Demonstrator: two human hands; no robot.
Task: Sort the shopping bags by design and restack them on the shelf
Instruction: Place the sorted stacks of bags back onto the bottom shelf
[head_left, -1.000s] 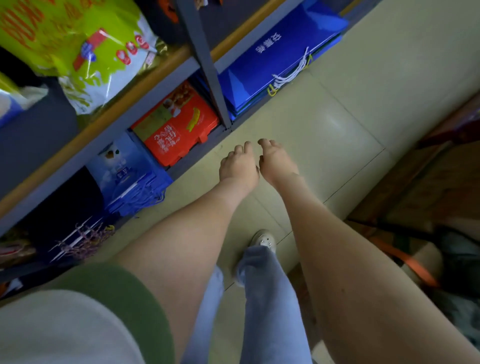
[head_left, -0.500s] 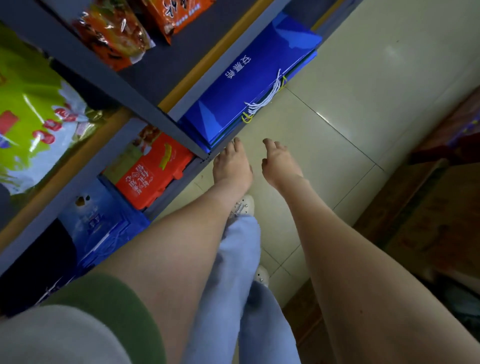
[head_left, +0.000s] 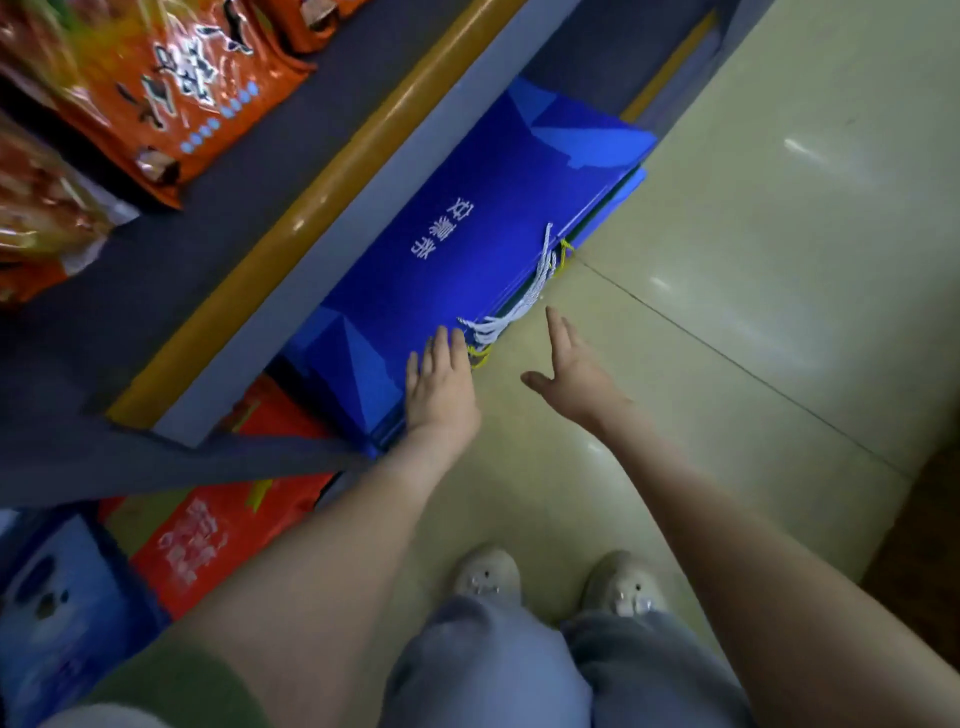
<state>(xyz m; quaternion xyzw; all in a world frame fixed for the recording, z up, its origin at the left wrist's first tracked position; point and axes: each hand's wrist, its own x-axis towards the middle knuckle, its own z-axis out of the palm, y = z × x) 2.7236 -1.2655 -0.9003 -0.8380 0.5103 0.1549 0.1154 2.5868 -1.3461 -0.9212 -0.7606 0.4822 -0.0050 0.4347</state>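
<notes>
Upper garment: a short sleeve (head_left: 171, 688) on the left arm (head_left: 311, 571), made of light grey fabric and ending in a broad olive-green band. Both forearms are bare, as are the left hand (head_left: 441, 387) and right hand (head_left: 574, 376).

Legs: loose trousers (head_left: 488, 670) in pale blue-grey cloth, softly folded at the hems.

Feet: off-white shoes, left shoe (head_left: 488, 574) and right shoe (head_left: 623, 584), each with small shiny fittings on its rounded toe.
</notes>
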